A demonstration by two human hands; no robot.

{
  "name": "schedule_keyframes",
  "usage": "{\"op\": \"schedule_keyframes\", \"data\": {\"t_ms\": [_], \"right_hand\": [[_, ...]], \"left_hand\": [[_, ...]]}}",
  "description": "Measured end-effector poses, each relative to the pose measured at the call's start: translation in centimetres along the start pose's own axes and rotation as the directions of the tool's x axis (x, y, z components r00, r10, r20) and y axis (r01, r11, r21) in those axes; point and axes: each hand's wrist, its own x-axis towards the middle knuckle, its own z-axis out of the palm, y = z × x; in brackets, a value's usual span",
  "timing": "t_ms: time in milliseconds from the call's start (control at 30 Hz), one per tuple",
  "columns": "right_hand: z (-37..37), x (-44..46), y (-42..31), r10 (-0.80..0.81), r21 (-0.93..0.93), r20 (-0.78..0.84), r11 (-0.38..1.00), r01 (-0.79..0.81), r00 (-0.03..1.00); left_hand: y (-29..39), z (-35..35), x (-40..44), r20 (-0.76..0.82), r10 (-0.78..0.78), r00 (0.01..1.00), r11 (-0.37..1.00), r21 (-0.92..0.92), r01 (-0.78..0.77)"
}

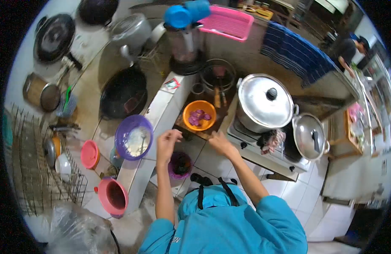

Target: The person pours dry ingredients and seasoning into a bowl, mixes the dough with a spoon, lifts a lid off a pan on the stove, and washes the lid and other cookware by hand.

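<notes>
My left hand (167,146) is raised near the white tiled ledge, its fingers curled together; anything in them is too small to make out. My right hand (221,144) is at the front edge of the low wooden table (209,134), fingers pinched, and what they hold, if anything, is hidden. Between and beyond my hands stands an orange bowl (187,121) with peeled purple-red shallots (197,118) in it. Below, on the floor, a purple tub (187,172) contains dark scraps.
A purple basin (120,143) of white powder sits on the tiled ledge (160,111). To the right, a large lidded pot (263,99) and a lidded wok (307,135) stand on the stove (254,146). A blender (182,46) is behind. Another person (348,53) is at far right.
</notes>
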Motion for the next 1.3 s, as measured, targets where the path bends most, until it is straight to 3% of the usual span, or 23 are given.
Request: {"op": "schedule_keyframes", "data": {"t_ms": [33, 67, 133, 167, 300, 400, 533, 600, 633, 667, 700, 733, 767, 800, 833, 867, 900, 933, 967, 1000, 1133, 1233, 1300], "right_hand": [[-0.5, -2.5, -0.7, 0.148, 0.477, 0.037, 0.866, -0.148, 0.988], [-0.9, -4.5, -0.6, 0.263, 0.828, 0.116, 0.507, -0.239, 0.958], [-2.6, -9.1, 1.6, 0.355, 0.764, 0.077, 0.579, -0.284, 0.932], [-3.2, -11.4, 2.7, 0.398, 0.73, 0.059, 0.609, -0.312, 0.916], [-7.7, -20.9, 4.5, 0.608, 0.843, 0.015, 0.419, -0.337, 0.794], [-10.5, -27.1, 4.6, 0.656, 0.873, -0.042, 0.391, -0.292, 0.754], [-16.7, -33.5, 4.2, 0.583, 0.879, -0.058, 0.416, -0.236, 0.811], [-17.2, -36.1, 3.9, 0.601, 0.964, -0.095, 0.254, -0.077, 0.793], [-16.2, -37.5, 4.0, 0.631, 0.987, -0.128, 0.154, 0.038, 0.765], [-15.0, -38.4, 4.1, 0.66, 0.986, -0.157, 0.059, 0.158, 0.734], [-13.2, -38.9, 4.2, 0.744, 0.953, -0.195, -0.009, 0.301, 0.639], [-10.1, -39.2, 5.1, 0.828, 0.973, -0.068, -0.068, 0.22, 0.556], [-6.5, -39.3, 6.0, 0.888, 0.979, 0.062, -0.144, 0.147, 0.455], [-4.8, -39.3, 6.0, 0.922, 0.969, 0.189, -0.23, 0.084, 0.339], [-4.9, -39.2, 4.9, 0.903, 0.728, 0.126, 0.196, -0.656, 0.411], [-4.8, -39.2, 3.3, 0.861, -0.082, 0.153, 0.501, -0.862, 0.486], [-3.6, -39.9, 3.2, 0.849, 0.175, 0.105, 0.497, -0.85, 0.518], [-3.0, -40.4, 2.9, 0.834, 0.419, 0.058, 0.478, -0.772, 0.548], [-2.1, -40.4, 3.1, 0.868, 0.683, 0.12, 0.279, -0.675, 0.481], [-2.1, -40.2, 3.3, 0.881, 0.864, 0.2, 0.049, -0.502, 0.43], [-8.2, -39.7, 3.2, 0.911, 0.751, 0.027, 0.253, -0.609, 0.412], [-15.5, -38.0, 0.9, 0.915, 0.97, 0.033, 0.068, -0.235, 0.402], [-15.3, -37.9, 0.9, 0.929, 1.0, 0.016, -0.021, 0.008, 0.371]], "left_hand": [[-0.4, 1.9, 0.1, 0.178, -0.127, 0.976, 0.982, 0.164, 0.098], [-0.9, 3.3, -0.1, 0.339, -0.083, 0.937, 0.885, 0.458, -0.087], [1.5, 7.6, -1.0, 0.559, -0.18, 0.809, 0.861, 0.488, -0.146], [2.8, 9.9, -1.3, 0.585, -0.254, 0.77, 0.89, 0.454, -0.051], [5.9, 16.7, -3.3, 0.771, -0.074, 0.632, 0.994, 0.004, 0.112], [6.8, 20.6, -4.6, 0.818, 0.169, 0.55, 0.837, -0.414, 0.357], [7.6, 26.0, -5.5, 0.829, 0.188, 0.526, 0.898, -0.361, 0.249], [8.6, 27.6, -6.2, 0.851, 0.268, 0.452, 0.917, -0.37, 0.152], [8.3, 28.2, -6.2, 0.869, 0.33, 0.368, 0.88, -0.425, 0.214], [7.3, 29.1, -6.1, 0.906, 0.272, 0.323, 0.811, -0.397, 0.43], [5.7, 30.3, -5.9, 0.939, 0.224, 0.262, 0.704, -0.342, 0.623], [4.2, 31.5, -5.6, 0.964, 0.187, 0.19, 0.566, -0.264, 0.781], [3.3, 33.1, -5.2, 0.968, -0.098, 0.231, 0.674, -0.106, 0.731], [1.6, 33.8, -5.6, 0.944, -0.094, 0.316, 0.986, 0.043, 0.164], [-0.5, 34.1, -5.9, 0.924, -0.023, 0.382, 0.857, 0.215, -0.469], [-2.9, 34.5, -6.0, 0.915, 0.081, 0.396, 0.348, 0.347, -0.871], [-5.6, 34.6, -4.6, 0.963, 0.152, 0.224, 0.541, 0.109, -0.834], [-4.6, 34.8, -4.6, 0.965, 0.082, 0.249, 0.767, 0.098, -0.634], [-3.8, 35.0, -4.8, 0.967, 0.0, 0.253, 0.923, 0.097, -0.372], [-2.3, 35.0, -4.8, 0.969, -0.078, 0.236, 0.992, 0.098, -0.076], [6.0, 33.4, -3.6, 0.933, 0.015, 0.36, 0.961, 0.086, -0.263], [9.1, 32.3, -3.7, 0.946, 0.185, 0.266, 0.974, -0.213, 0.081], [7.6, 32.5, -3.1, 0.928, 0.34, 0.152, 0.821, -0.372, 0.433]]}}
